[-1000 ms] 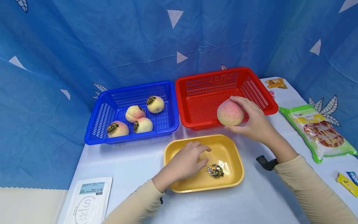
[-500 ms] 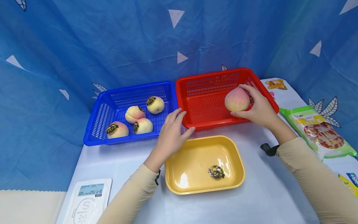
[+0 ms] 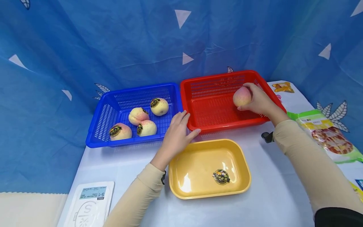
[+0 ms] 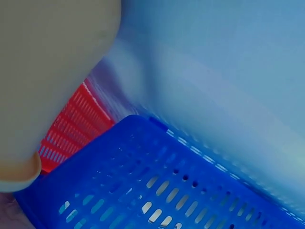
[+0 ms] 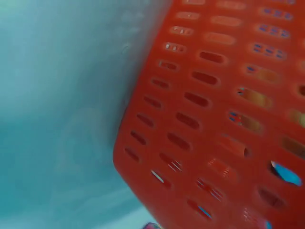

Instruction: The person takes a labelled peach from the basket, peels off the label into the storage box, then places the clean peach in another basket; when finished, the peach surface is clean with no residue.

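In the head view my right hand (image 3: 259, 101) grips a pink-and-cream peach (image 3: 242, 96) between thumb and fingers, inside the right part of the red basket (image 3: 215, 127). My left hand (image 3: 175, 135) lies with fairly straight fingers at that basket's front-left corner, its thumb apart along the front rim. Beside it the blue basket (image 3: 99, 142) holds several peaches with black-and-gold labels, one of them a peach (image 3: 159, 106) near the back. The red basket's slotted wall (image 5: 190, 109) fills much of the right wrist view.
A yellow tray (image 3: 245, 183) with a round label (image 3: 221, 177) in it stands in front of the baskets. To the right lie a green-edged food bag (image 3: 329, 135) and a small orange packet (image 3: 283, 87). A white flat package (image 3: 89, 203) lies front left. A blue curtain (image 3: 136, 41) hangs behind.
My right hand has carried the peach back and right, down into the red basket. The left hand has risen from the yellow tray to the red basket's corner.
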`<state>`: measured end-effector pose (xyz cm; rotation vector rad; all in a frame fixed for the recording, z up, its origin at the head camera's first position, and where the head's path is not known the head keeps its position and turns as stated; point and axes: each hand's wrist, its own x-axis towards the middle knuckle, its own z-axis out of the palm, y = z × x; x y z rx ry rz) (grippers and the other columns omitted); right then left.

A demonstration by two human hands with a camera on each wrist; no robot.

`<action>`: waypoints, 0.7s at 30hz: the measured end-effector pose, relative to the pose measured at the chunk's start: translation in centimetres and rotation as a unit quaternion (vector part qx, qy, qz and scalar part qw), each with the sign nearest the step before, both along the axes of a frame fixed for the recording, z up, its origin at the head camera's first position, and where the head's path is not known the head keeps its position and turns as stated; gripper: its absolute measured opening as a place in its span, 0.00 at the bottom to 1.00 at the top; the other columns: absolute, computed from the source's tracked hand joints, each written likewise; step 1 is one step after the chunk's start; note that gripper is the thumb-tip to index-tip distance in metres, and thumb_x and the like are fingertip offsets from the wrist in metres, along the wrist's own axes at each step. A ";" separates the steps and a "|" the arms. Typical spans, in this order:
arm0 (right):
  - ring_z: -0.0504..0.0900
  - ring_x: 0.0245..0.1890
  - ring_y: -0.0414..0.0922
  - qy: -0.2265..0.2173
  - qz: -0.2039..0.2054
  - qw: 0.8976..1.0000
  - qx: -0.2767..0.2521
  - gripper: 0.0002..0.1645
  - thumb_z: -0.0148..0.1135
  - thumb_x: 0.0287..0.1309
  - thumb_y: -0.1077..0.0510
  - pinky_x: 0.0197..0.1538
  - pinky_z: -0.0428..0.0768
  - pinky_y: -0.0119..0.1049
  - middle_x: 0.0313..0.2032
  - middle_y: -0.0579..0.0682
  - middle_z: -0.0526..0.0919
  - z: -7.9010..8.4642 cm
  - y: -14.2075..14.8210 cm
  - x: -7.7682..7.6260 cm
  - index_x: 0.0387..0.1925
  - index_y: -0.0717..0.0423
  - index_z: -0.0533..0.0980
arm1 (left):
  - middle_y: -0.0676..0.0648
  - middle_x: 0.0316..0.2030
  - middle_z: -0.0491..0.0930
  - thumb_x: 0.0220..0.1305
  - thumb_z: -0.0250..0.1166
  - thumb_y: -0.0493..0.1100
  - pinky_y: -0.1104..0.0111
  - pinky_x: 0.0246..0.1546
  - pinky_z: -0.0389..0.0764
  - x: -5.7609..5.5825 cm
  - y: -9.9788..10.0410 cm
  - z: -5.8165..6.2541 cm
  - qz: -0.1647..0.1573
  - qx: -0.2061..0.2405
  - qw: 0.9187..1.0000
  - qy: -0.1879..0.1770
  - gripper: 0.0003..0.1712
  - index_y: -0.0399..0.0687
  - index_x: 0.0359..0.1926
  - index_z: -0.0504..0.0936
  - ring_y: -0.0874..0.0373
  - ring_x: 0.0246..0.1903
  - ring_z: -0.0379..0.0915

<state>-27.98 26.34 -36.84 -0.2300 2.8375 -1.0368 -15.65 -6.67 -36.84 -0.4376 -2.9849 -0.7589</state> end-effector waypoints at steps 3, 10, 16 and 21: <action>0.60 0.68 0.65 -0.021 -0.013 1.000 0.011 0.64 0.79 0.47 0.53 0.63 0.70 0.69 0.70 0.65 0.60 -0.6 0.0 -0.9 0.76 0.56 0.47 | 0.43 0.75 0.60 0.66 0.62 0.63 0.53 0.75 0.57 0.0 0.0 -0.1 -0.001 -0.002 1.000 -0.003 0.45 0.41 0.73 0.63 0.46 0.77 0.48; 0.59 0.68 0.67 -0.054 -0.040 0.997 0.030 0.66 0.77 0.49 0.56 0.67 0.62 0.70 0.72 0.67 0.57 -1.4 -0.2 -2.2 0.78 0.57 0.43 | 0.43 0.75 0.60 0.66 0.62 0.63 0.53 0.75 0.59 0.0 0.1 0.0 -0.005 -0.007 1.000 0.002 0.44 0.41 0.73 0.63 0.46 0.76 0.49; 0.58 0.69 0.66 -0.053 -0.040 0.997 0.040 0.66 0.77 0.45 0.62 0.69 0.58 0.70 0.72 0.66 0.57 -1.3 -0.7 -3.1 0.78 0.56 0.44 | 0.43 0.75 0.60 0.66 0.62 0.62 0.52 0.75 0.59 0.0 0.1 0.1 -0.002 -0.010 1.000 0.001 0.44 0.41 0.73 0.63 0.46 0.76 0.49; 0.57 0.70 0.66 -0.033 -0.029 0.998 0.037 0.66 0.75 0.45 0.63 0.70 0.57 0.70 0.73 0.66 0.55 -1.4 -0.8 -3.8 0.78 0.56 0.43 | 0.43 0.75 0.60 0.66 0.62 0.62 0.53 0.75 0.59 0.0 0.0 0.1 0.000 -0.012 1.000 -0.001 0.44 0.41 0.73 0.63 0.46 0.76 0.49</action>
